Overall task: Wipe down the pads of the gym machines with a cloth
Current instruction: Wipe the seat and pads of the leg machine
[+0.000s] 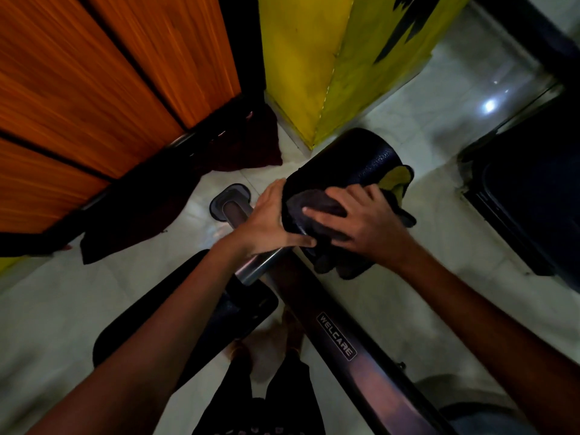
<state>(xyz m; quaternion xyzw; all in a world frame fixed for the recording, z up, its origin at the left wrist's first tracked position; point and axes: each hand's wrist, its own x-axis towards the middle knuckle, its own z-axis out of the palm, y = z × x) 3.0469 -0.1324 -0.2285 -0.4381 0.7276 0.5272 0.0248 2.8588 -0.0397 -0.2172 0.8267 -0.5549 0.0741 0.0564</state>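
A black cylindrical roller pad (348, 158) sits on a metal bar of a gym machine at the centre of the head view. A dark cloth (317, 207) with a yellow-green underside (397, 180) is draped over the pad's near end. My right hand (361, 221) lies on the cloth with fingers spread, pressing it against the pad. My left hand (271, 221) holds the pad's left end edge, thumb lying along the metal bar (263, 265) below it. Part of the cloth hangs down under my right hand.
A long machine beam marked WELCARE (337, 340) runs toward the bottom right. A black seat pad (163, 312) lies under my left forearm. Orange wooden panels (94, 89) stand left, a yellow pillar (329, 67) behind, dark cloths (141, 208) on the pale tiled floor, another black machine (533, 189) right.
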